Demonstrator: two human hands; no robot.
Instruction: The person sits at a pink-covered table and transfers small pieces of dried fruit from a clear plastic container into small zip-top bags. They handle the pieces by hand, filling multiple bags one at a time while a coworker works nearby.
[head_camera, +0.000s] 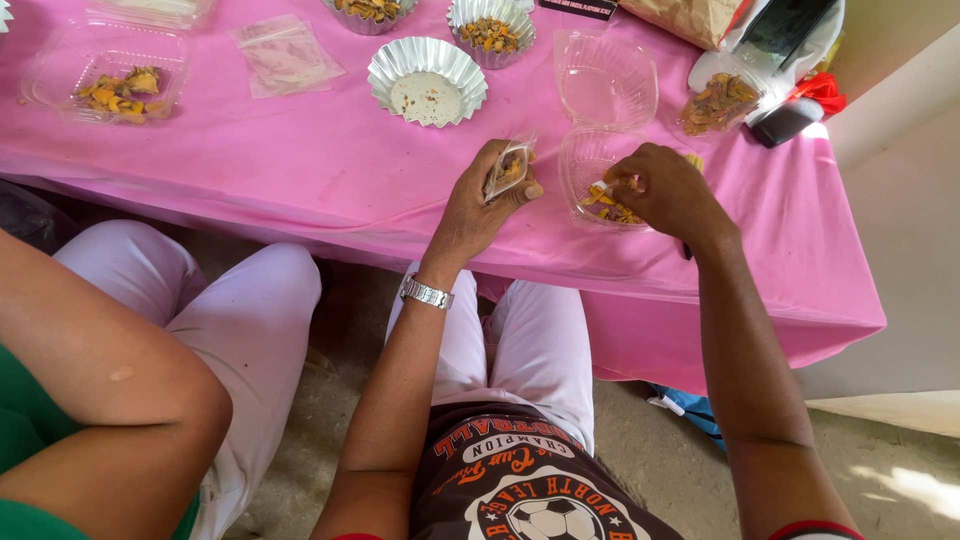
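Observation:
My left hand (485, 195) is closed around a small clear plastic bag (507, 168) partly filled with orange-brown pieces, held just above the pink tablecloth (330, 170). My right hand (668, 190) reaches into an open clear plastic clamshell container (600, 120), its fingers pinching some of the orange and yellow pieces (607, 207) lying in the near half. The far half of the clamshell is bare. A metal watch sits on my left wrist.
Silver foil cups stand at the back: one with pale crumbs (427, 82), others with orange pieces (491, 30). A clear tray of pieces (108, 75) and a flat plastic bag (285, 55) lie left. Another person's arm (110, 390) and knees are at left.

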